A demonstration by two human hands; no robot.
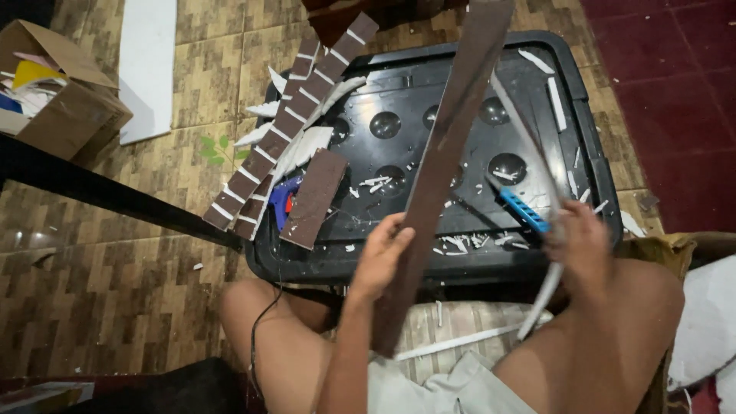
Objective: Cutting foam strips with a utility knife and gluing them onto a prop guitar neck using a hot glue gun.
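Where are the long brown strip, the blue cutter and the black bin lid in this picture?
long brown strip (452, 146): head view, middle of its brown face.
blue cutter (523, 209): head view, middle of its blue handle.
black bin lid (429, 54): head view, far raised rim.

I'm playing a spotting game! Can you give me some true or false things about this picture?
1. The left hand holds a long brown strip. True.
2. The right hand holds a red hammer. False: it holds a blue cutter.
3. The black lid has white scraps on it. True.
4. The cardboard box sits on the lid. False: it is on the floor, far left.
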